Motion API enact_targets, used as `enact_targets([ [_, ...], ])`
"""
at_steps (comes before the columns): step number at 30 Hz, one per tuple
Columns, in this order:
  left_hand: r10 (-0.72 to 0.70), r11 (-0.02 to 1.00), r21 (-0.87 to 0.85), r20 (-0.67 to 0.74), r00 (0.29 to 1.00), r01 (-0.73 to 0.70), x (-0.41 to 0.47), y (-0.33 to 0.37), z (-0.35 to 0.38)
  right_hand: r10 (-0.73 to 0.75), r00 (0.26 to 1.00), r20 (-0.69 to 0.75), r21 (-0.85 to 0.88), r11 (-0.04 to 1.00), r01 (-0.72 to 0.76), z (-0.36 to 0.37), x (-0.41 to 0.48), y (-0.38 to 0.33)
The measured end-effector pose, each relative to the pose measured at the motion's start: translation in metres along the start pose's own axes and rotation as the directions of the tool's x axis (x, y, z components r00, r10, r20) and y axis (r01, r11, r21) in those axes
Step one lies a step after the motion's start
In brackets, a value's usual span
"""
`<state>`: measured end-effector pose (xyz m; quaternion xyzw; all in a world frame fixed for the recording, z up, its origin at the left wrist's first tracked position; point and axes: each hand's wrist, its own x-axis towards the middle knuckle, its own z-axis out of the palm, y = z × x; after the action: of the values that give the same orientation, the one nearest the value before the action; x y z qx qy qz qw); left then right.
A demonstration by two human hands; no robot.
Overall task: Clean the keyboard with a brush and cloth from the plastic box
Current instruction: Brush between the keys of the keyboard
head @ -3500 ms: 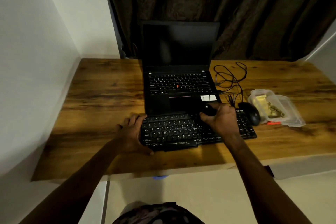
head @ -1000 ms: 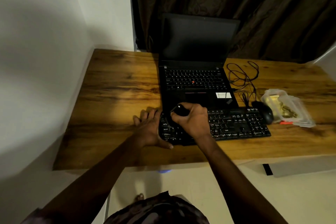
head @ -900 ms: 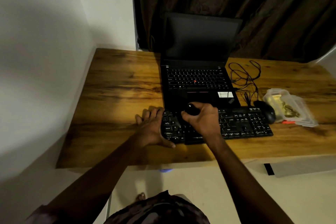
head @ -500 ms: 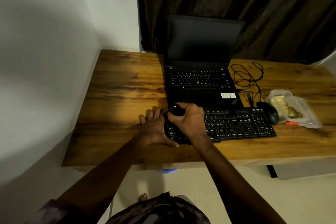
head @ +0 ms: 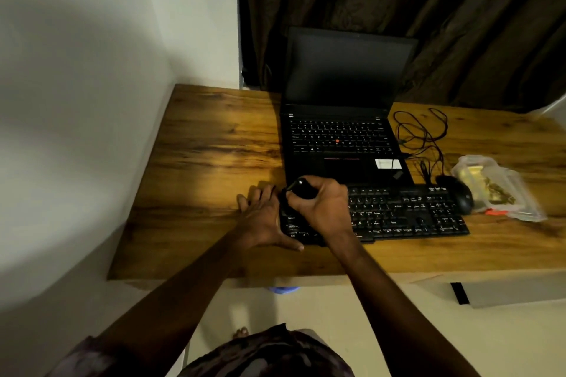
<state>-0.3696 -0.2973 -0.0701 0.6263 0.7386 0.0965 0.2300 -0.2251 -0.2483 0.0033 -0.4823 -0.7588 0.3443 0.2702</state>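
A black keyboard (head: 404, 214) lies on the wooden desk in front of a laptop. My right hand (head: 321, 205) is shut on a black brush (head: 301, 187), whose handle end pokes out above my fist, over the keyboard's left end. The bristles are hidden by my hand. My left hand (head: 263, 220) lies flat with fingers spread against the keyboard's left edge, thumb along its front. A clear plastic box (head: 499, 187) with a yellowish cloth inside sits at the right.
An open black laptop (head: 340, 138) stands behind the keyboard, screen dark. A black mouse (head: 458, 196) and tangled cables (head: 422, 138) lie between the laptop and the box. A white wall bounds the desk (head: 214, 144) on the left, a dark curtain behind.
My right hand with the brush has swept from the keyboard's middle to its left end, back and forth once. My left hand has stayed at the left edge. The view shifted left.
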Motion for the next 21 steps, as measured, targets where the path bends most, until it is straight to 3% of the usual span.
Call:
enact_targets([
  [7, 0.010, 1.000, -0.003, -0.026, 1.000, -0.010, -0.002, 0.002, -0.002, 0.065, 0.990, -0.127, -0.131, 0.988, -0.082, -0.027, 0.003, 0.029],
  [10, 0.006, 1.000, -0.013, -0.021, 1.000, -0.006, -0.002, 0.002, -0.002, 0.039, 0.994, -0.104, -0.176, 0.983, -0.057, -0.020, 0.002, 0.021],
  [13, 0.009, 1.000, -0.001, -0.009, 1.000, -0.009, -0.002, 0.000, -0.002, -0.009, 1.000, -0.017, -0.085, 0.996, 0.008, -0.007, 0.001, 0.004],
  [16, 0.012, 1.000, 0.010, -0.009, 1.000, -0.012, -0.002, -0.001, -0.001, 0.020, 1.000, -0.007, 0.032, 0.999, -0.020, -0.004, 0.002, 0.002],
  [21, -0.002, 1.000, -0.013, -0.015, 1.000, 0.002, -0.002, 0.001, -0.002, 0.063, 0.992, -0.109, -0.049, 0.996, -0.069, -0.026, -0.002, 0.025],
])
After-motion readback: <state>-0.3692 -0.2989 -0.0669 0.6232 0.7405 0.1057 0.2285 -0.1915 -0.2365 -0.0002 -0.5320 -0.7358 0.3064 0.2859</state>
